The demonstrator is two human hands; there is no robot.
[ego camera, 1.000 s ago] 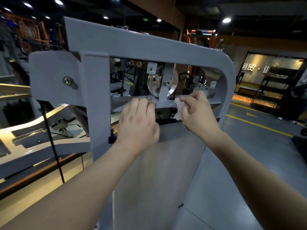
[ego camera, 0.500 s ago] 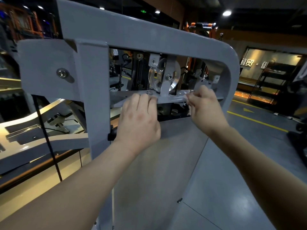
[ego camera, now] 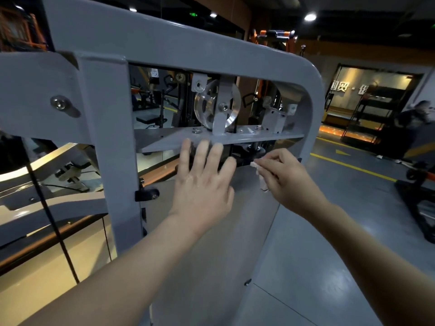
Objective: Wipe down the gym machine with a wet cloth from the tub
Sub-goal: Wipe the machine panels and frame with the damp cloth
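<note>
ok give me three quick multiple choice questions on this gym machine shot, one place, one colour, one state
1. Where is the pulley wheel relative to the flat plate?
A below it
B above it
C on the floor

2. The machine frame is:
A orange
B green
C grey

3. The right hand:
A pinches the white cloth
B hangs empty
C grips the pulley wheel

Answers:
1 B, the wheel's bracket stands on the plate.
2 C, its paint is grey throughout.
3 A, the cloth shows in its pinch.
</note>
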